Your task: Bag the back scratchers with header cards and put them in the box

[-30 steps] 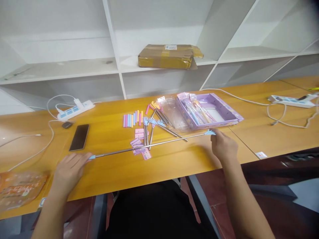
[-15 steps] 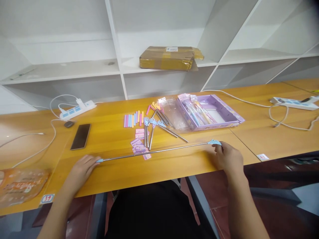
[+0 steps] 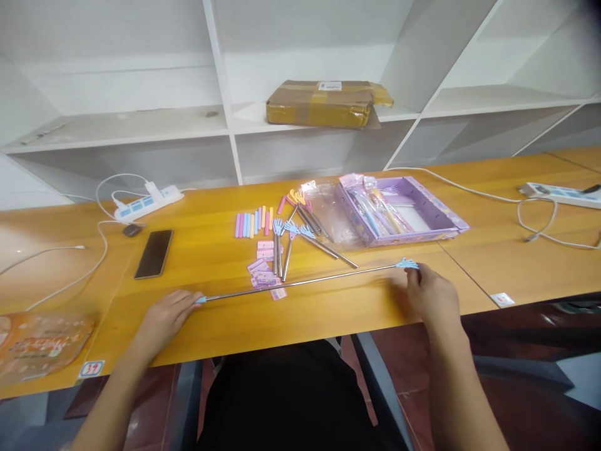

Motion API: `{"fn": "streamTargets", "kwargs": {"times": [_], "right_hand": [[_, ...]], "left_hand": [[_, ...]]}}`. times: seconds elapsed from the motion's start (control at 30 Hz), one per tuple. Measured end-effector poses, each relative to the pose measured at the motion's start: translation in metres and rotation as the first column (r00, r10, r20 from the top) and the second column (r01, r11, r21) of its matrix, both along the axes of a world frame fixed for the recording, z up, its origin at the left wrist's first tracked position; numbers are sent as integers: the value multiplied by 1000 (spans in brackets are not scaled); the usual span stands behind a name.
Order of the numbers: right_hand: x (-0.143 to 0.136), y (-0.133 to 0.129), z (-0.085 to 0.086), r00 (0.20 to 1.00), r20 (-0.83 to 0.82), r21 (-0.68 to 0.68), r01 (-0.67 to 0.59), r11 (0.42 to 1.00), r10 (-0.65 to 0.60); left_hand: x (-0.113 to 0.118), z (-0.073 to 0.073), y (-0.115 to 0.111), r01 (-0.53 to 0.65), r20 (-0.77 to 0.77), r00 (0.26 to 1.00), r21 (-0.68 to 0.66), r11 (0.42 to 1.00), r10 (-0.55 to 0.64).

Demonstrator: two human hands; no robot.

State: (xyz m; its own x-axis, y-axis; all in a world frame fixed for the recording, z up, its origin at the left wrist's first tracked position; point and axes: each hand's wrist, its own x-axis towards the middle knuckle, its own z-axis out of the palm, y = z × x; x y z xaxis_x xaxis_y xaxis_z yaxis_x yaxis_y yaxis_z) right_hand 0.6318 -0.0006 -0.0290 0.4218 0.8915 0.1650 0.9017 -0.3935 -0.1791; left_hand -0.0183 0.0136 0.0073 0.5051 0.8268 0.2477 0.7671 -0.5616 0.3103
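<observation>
An extended telescopic back scratcher (image 3: 310, 280) stretches between my hands, just above the table's near side. My left hand (image 3: 169, 319) is closed around its light-blue handle end. My right hand (image 3: 432, 294) pinches the blue claw-shaped head at the other end. Beyond the rod lie several collapsed back scratchers with blue heads (image 3: 291, 229) and others with yellow and pink heads (image 3: 297, 199). Left of them is a row of pastel handle sleeves (image 3: 253, 223). Small pink and purple cards (image 3: 263, 274) lie partly behind the rod.
A purple display box (image 3: 413, 237) holds bagged back scratchers, with clear plastic wrap (image 3: 333, 216) beside it. To the left are a phone (image 3: 154, 254), a power strip (image 3: 149, 203) and an orange printed bag (image 3: 44, 344). A taped carton (image 3: 323, 105) sits on the shelf. Another power strip (image 3: 563, 193) with cable lies right.
My left hand has moved rightward, toward my right hand, and the rod looks slightly shorter between them. My right hand stays at the claw head. The whole view has shifted a little.
</observation>
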Motion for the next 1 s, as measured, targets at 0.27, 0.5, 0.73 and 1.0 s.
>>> {"fn": "streamTargets", "kwargs": {"times": [0.27, 0.5, 0.73, 1.0], "right_hand": [[-75, 38, 29, 971, 3, 3, -239, 971, 239], [-162, 77, 72, 935, 64, -124, -340, 932, 349], [-230, 96, 85, 872, 103, -164, -460, 873, 479], [-198, 154, 56, 835, -34, -169, -547, 820, 550]], "left_hand": [[56, 3, 18, 3, -68, 998, -19, 1000, -5], [109, 19, 49, -37, -53, 998, 5, 999, 37], [151, 23, 62, -102, 61, 992, -130, 986, 110], [132, -1, 95, -149, 196, 960, -245, 958, 200]]}}
